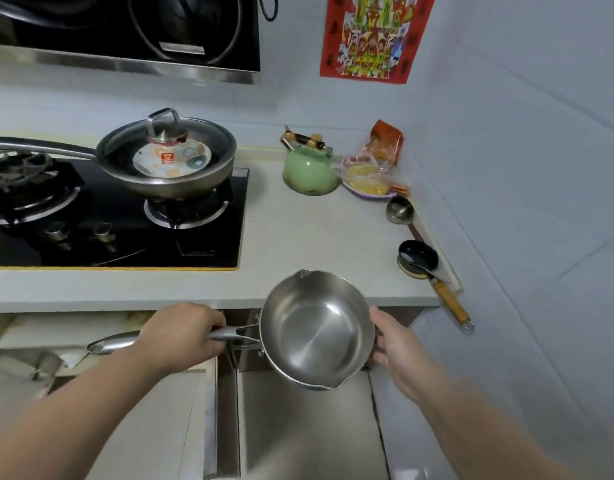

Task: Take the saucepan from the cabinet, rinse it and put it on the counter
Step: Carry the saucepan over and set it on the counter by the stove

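A shiny steel saucepan (316, 330) with two pour spouts hangs in the air just in front of the counter's front edge (298, 301), its inside empty. My left hand (186, 332) is wrapped around its long steel handle. My right hand (393, 344) presses against the pan's right wall, fingers partly hidden behind it. Below the pan, the cabinet (229, 393) under the counter stands open, with its pale door (153, 410) swung out to the left.
On the black gas hob (125, 237) sits a lidded frying pan (167, 161). A green kettle (309, 171), a bagged plate of food (367, 178), a steel ladle (399, 209) and a black ladle (418, 258) line the counter's right side by the tiled wall.
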